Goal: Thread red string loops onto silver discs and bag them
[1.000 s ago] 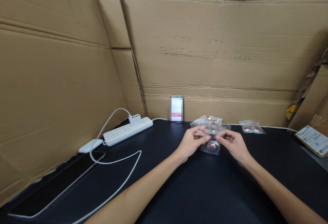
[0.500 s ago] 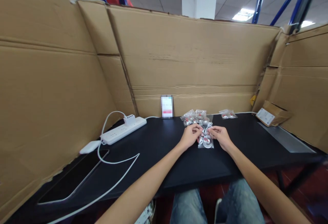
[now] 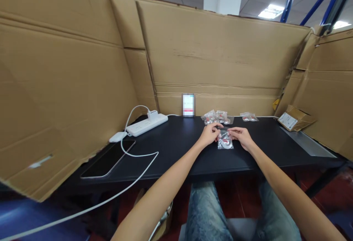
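Observation:
A small clear plastic bag lies on the black table between my hands, holding a round silvery metal piece, a reddish bit and other small shiny parts. My left hand is at its upper left edge, thumb and fingers closing on the plastic while the index finger reaches out over the top. From the other side, my right hand pinches the bag's upper right corner. Just beyond the hands is a pile of similar bags with round metal pieces. What lies under my fingertips is partly hidden.
Two more bags lie farther right. A phone leans on the cardboard wall. On the left are a power strip, a white cable and a dark tablet. An open cardboard box stands right.
The view has turned left and down. My fingers have moved from the bag's middle toward its upper edge, and my left index finger has stretched out.

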The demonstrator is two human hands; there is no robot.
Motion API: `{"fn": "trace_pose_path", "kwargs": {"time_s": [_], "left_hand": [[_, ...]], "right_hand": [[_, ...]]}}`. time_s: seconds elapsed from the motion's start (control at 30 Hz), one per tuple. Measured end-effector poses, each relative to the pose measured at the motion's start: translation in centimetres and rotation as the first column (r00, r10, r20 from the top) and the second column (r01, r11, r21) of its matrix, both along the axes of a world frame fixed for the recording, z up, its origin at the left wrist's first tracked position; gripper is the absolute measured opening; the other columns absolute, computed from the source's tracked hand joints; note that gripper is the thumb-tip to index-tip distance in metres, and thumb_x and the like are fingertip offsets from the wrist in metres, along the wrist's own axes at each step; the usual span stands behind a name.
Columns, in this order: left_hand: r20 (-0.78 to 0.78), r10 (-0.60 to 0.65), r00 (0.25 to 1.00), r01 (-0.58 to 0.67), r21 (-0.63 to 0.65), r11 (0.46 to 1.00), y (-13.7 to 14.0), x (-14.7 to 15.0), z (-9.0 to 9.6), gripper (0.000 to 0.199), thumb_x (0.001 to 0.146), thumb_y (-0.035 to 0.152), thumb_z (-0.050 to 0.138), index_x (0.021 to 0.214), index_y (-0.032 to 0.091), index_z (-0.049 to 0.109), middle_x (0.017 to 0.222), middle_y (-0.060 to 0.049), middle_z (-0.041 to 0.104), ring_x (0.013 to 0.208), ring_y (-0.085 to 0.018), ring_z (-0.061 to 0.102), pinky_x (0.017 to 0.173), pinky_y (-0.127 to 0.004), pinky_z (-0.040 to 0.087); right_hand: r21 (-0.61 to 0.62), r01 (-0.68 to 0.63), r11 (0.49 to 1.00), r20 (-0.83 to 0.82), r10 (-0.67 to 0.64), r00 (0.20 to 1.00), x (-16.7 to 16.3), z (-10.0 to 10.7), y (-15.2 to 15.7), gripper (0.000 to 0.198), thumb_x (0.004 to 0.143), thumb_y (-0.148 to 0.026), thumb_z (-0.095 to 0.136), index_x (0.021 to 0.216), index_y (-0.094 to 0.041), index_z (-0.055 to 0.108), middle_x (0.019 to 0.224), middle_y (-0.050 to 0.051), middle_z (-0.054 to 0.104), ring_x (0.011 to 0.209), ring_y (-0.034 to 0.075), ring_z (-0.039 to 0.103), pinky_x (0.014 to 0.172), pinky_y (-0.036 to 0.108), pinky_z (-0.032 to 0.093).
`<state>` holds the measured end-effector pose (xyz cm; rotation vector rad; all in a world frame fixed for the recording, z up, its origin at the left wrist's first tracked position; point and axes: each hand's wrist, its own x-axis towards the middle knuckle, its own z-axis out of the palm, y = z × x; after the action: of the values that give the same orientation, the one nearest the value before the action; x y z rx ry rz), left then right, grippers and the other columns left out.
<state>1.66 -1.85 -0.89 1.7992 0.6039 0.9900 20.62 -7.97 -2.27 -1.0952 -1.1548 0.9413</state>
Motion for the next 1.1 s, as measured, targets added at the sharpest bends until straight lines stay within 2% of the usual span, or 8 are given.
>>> {"fn": "trace_pose_path", "kwargs": {"time_s": [0.17,0.37,0.57,0.77,1.0,1.1], "left_hand": [[-0.004,-0.06,0.998,0.06,-0.023,0.998,0.2,0.0,0.1,0.015,0.08,0.014,0.055,0.09,0.013,0.067,0.054,0.002,0.059,0.045,-0.011,0.058,0.044,-0.019,0.047],[0.015,-0.057,0.998,0.057,-0.033,0.998,0.6,0.0,-0.1,0.012,0.082,0.02,0.057,0.08,0.012,0.067,0.066,-0.003,0.062,0.05,-0.01,0.057,0.045,-0.021,0.05],[0.042,-0.028,0.999,0.029,-0.039,0.999,1.1,-0.2,-0.3,0.013,0.082,0.013,0.051,0.088,0.012,0.063,0.066,-0.002,0.062,0.049,-0.01,0.058,0.045,-0.022,0.051],[0.055,-0.06,0.997,0.062,-0.044,0.997,1.3,-0.4,0.0,0.014,0.08,0.01,0.052,0.089,0.015,0.062,0.064,-0.001,0.065,0.05,-0.011,0.06,0.046,-0.021,0.05],[0.077,-0.067,0.995,0.072,-0.066,0.995,1.2,-0.8,0.5,0.007,0.083,0.014,0.055,0.077,0.013,0.059,0.058,0.0,0.059,0.051,-0.012,0.061,0.048,-0.022,0.051],[0.079,-0.053,0.995,0.06,-0.091,0.994,1.3,-0.8,0.4,0.009,0.085,0.018,0.054,0.08,0.013,0.059,0.061,0.0,0.059,0.053,-0.012,0.063,0.048,-0.023,0.052]], "right_hand": [[-0.016,-0.021,1.0,0.002,0.021,1.0,0.2,0.3,0.0,0.039,0.06,-0.037,0.084,0.089,-0.013,0.077,0.072,0.006,0.073,0.058,0.013,0.063,0.058,0.026,0.051],[0.008,-0.032,0.999,-0.033,0.032,0.999,0.0,0.3,0.0,0.033,0.062,-0.033,0.084,0.086,-0.013,0.077,0.071,0.006,0.072,0.057,0.012,0.062,0.056,0.024,0.051],[0.025,-0.054,0.998,-0.052,0.055,0.997,-0.1,0.3,0.0,0.03,0.064,-0.031,0.082,0.086,-0.012,0.077,0.072,0.007,0.073,0.06,0.014,0.065,0.059,0.026,0.054],[0.045,-0.093,0.995,-0.043,0.095,0.995,-0.2,0.3,0.0,0.038,0.061,-0.029,0.084,0.095,-0.013,0.075,0.074,0.007,0.074,0.054,0.015,0.065,0.054,0.027,0.055],[0.092,-0.064,0.994,-0.066,0.07,0.995,-0.3,0.1,0.1,0.028,0.062,-0.031,0.083,0.083,-0.014,0.077,0.073,0.007,0.073,0.055,0.013,0.063,0.052,0.025,0.052],[0.087,-0.05,0.995,-0.072,0.057,0.996,-0.3,0.2,0.0,0.024,0.062,-0.03,0.082,0.08,-0.014,0.077,0.073,0.007,0.073,0.055,0.012,0.062,0.052,0.023,0.051]]}}
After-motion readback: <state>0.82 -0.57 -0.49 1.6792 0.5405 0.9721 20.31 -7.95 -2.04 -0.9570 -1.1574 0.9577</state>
